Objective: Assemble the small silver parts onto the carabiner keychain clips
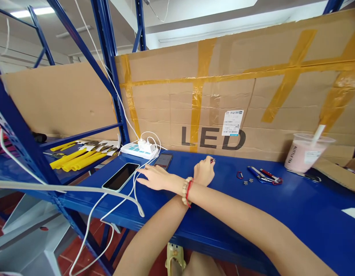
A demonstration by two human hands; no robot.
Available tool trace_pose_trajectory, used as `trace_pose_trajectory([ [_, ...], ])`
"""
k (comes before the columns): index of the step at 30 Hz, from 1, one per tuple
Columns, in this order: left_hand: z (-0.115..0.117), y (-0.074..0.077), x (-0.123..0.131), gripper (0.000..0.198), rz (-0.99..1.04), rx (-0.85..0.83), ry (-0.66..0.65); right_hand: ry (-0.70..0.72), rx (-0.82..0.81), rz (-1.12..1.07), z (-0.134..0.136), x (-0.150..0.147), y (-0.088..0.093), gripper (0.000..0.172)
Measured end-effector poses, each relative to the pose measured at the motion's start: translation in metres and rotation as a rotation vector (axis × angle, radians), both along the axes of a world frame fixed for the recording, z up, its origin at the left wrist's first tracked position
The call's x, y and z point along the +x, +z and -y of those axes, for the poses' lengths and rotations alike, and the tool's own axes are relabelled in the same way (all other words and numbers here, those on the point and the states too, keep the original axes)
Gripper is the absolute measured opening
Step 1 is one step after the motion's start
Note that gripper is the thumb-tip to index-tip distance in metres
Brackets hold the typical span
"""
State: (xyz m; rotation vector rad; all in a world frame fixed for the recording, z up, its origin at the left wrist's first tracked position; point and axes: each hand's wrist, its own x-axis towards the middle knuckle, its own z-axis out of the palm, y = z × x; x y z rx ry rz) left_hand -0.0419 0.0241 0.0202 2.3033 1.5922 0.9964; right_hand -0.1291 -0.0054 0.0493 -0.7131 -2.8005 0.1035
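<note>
Forearms crossed. Left hand (pixel 204 172), frame centre, curled, pinching a small reddish item (pixel 213 160); right hand (pixel 151 177) loosely spread at phone (pixel 121 177), left of centre, presumably kept near power strip (pixel 131 148) for charging.

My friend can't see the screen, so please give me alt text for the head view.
A person's arms cross over a blue table: the left hand holds a small, mostly hidden item, and the right hand is beside two phones. Small blue and red items and a pink drink sit to the right, before taped cardboard marked LED.
</note>
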Motion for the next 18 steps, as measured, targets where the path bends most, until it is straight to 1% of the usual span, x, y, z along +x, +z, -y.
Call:
trace_pose_trajectory([
  [2,-0.002,0.000,-0.005,0.023,-0.094,0.070,-0.018,-0.003,-0.037,-0.027,-0.004,-0.019,-0.004,0.061],
  [4,-0.006,0.000,-0.008,0.024,-0.150,0.106,-0.018,0.009,-0.045,-0.054,-0.005,-0.030,-0.004,0.068],
  [6,-0.009,-0.001,-0.010,0.024,-0.173,0.119,-0.006,0.033,-0.052,-0.025,-0.004,-0.035,-0.003,0.067],
  [9,-0.011,0.000,-0.013,0.024,-0.180,0.129,0.019,0.054,-0.114,0.082,-0.004,-0.034,0.000,0.066],
  [11,-0.012,0.001,-0.015,0.023,-0.168,0.122,0.039,0.058,-0.149,0.068,-0.007,-0.029,0.002,0.070],
  [14,-0.014,0.002,-0.014,0.022,-0.121,0.073,0.089,0.034,-0.137,-0.058,-0.017,-0.014,0.008,0.073],
  [16,-0.016,0.002,-0.013,0.021,-0.092,0.028,0.124,0.008,-0.100,-0.095,-0.024,0.003,0.014,0.072],
  [18,-0.019,0.000,-0.012,0.021,-0.080,-0.004,0.147,-0.036,-0.050,-0.093,-0.028,0.022,0.018,0.066],
])
